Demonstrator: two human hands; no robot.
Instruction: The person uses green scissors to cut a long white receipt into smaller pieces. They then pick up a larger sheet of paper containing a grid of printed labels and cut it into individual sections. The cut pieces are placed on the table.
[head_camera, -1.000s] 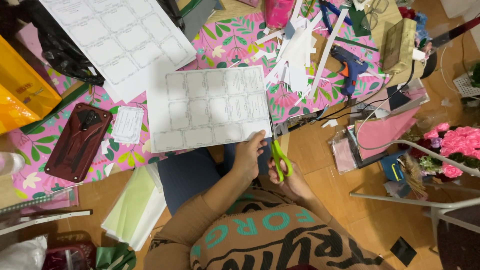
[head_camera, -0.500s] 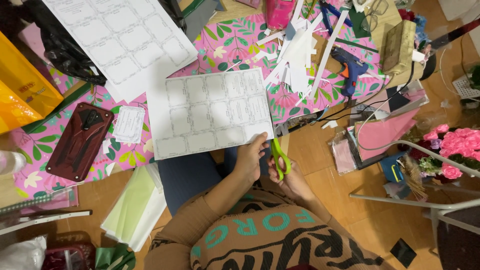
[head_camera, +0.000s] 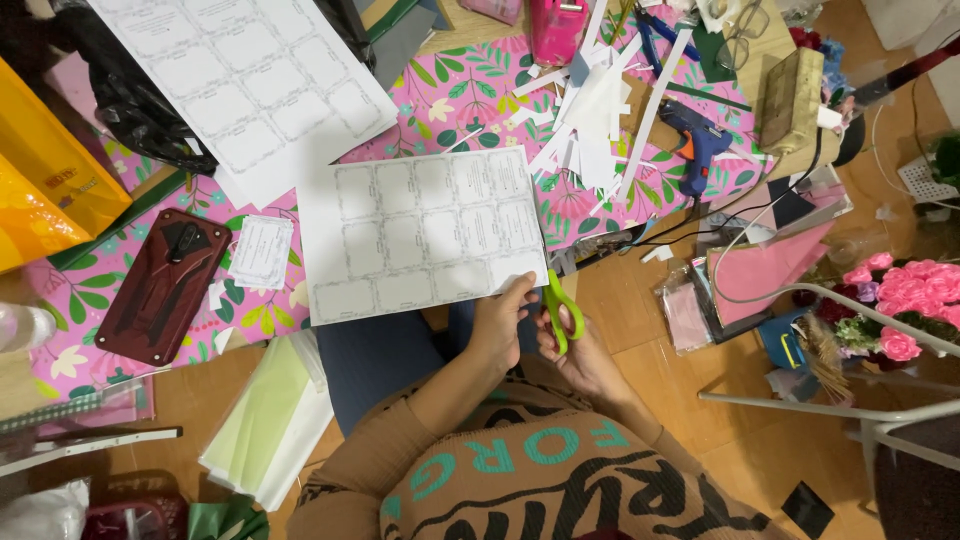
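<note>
Right hand (head_camera: 578, 358) has its fingers through the lime-green plastic scissors (head_camera: 560, 308), gripping them. Left hand (head_camera: 503, 322) pinches the bottom corner of the printed sheet (head_camera: 420, 232), thin white paper with a grid of rounded boxes, lying flat at 11 o'clock of the hands on the pink floral mat (head_camera: 460, 95). White paper strips (head_camera: 590, 120) are piled at 12.

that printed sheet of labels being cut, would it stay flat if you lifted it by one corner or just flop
The sheet of labels would probably flop: it looks like a thin single sheet, and the left hand pinches only its lower edge beside the green scissors in the right hand. It likely weighs little and could slide easily across the floral cloth.
</note>
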